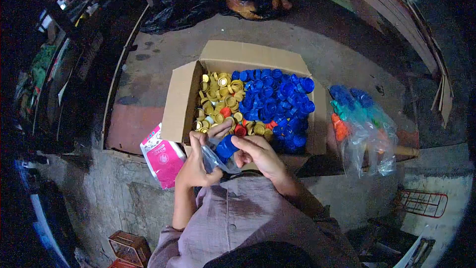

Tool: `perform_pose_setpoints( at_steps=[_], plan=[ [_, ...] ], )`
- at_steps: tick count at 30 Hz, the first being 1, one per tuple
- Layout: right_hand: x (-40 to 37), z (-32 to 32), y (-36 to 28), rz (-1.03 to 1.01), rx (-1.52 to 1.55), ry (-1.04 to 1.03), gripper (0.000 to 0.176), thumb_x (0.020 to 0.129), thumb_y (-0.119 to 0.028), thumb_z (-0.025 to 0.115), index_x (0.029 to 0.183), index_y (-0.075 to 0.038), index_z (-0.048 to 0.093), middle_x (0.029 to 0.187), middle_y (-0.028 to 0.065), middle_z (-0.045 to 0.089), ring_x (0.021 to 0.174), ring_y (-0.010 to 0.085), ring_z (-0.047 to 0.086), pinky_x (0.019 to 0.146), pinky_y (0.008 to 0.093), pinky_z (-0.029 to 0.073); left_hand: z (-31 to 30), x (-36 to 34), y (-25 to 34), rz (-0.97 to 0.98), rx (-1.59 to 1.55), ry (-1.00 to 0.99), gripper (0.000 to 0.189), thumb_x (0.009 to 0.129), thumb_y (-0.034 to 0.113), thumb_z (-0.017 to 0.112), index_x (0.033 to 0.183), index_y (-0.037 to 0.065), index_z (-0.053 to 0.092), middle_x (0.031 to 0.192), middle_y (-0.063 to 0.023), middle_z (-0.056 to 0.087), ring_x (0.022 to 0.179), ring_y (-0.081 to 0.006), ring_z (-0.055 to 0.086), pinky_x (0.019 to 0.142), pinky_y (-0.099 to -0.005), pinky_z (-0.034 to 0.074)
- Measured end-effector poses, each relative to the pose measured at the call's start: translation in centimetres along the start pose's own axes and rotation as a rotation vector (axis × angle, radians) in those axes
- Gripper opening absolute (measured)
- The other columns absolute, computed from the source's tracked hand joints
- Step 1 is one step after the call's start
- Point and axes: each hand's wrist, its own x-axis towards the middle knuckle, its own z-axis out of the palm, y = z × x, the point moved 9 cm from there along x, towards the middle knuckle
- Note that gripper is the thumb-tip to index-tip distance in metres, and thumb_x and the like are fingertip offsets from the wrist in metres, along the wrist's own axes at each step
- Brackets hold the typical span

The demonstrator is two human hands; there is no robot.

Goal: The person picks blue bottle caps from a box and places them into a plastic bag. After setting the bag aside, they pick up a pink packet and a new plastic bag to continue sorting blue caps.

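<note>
Close to my body, my left hand (197,167) grips the edge of a clear plastic bag (212,156). Blue bottle caps (225,148) sit at the bag's mouth, pinched between the thumb and fingers of my right hand (260,156). Both hands are over the near side of an open cardboard box (255,57). Inside it, yellow caps (220,87) fill the left part and a heap of blue caps (277,97) the right. A few red caps (240,130) lie among the yellow ones.
Filled clear bags (364,124) with blue, green and orange caps lie right of the box. A pink-and-white packet (166,159) leans at the table's near left edge. Black plastic bags (183,7) lie at the back. A wooden beam (391,15) crosses the upper right.
</note>
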Motion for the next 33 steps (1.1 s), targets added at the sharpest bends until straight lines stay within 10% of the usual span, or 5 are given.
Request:
perform_pose_setpoints(
  at_steps=[19,27,31,33],
  plan=[
    [-0.5,0.9,-0.4,-0.178,-0.234,0.045,0.032,0.087,-0.029,0.049,0.069,-0.003,0.055,0.049,-0.0024,0.046,0.045,0.0039,0.042,0.039,0.0203,0.03,0.4,0.5,0.7,0.046,-0.144,0.0,0.052,0.056,-0.003,0.049,0.092,0.007,0.013,0.127,-0.0274,0.031,0.119,-0.0335,0.035,0.096,-0.0345,0.026],
    [-2.3,3.2,-4.0,-0.644,-1.37,0.307,0.025,0.075,-0.024,0.062,0.09,-0.005,0.062,0.052,0.0088,0.054,0.049,0.018,0.052,0.05,0.0322,0.039,1.0,0.3,1.9,0.092,0.192,-0.068,0.059,0.056,0.001,0.055,0.095,0.001,0.011,0.127,-0.0258,0.034,0.114,-0.0362,0.04,0.104,-0.0499,0.007],
    [-1.7,-0.3,-3.3,-0.276,-0.84,0.154,0.029,0.076,-0.027,0.062,0.092,-0.003,0.062,0.055,0.0095,0.057,0.049,0.0149,0.055,0.047,0.0298,0.036,0.8,-0.6,0.3,-0.016,0.005,-0.017,0.067,0.054,-0.001,0.051,0.107,0.002,0.01,0.132,-0.021,0.029,0.119,-0.0259,0.03,0.099,-0.0313,0.019],
    [-1.7,-4.6,-3.6,-0.404,-0.613,0.361,0.026,0.079,-0.025,0.061,0.094,-0.003,0.062,0.063,0.0078,0.061,0.057,0.0115,0.058,0.05,0.0229,0.041,0.8,-0.8,-0.1,0.024,0.059,-0.054,0.08,0.056,0.001,0.05,0.116,0.002,-0.003,0.135,-0.0189,0.025,0.12,-0.0243,0.025,0.1,-0.0286,0.015]
  ],
)
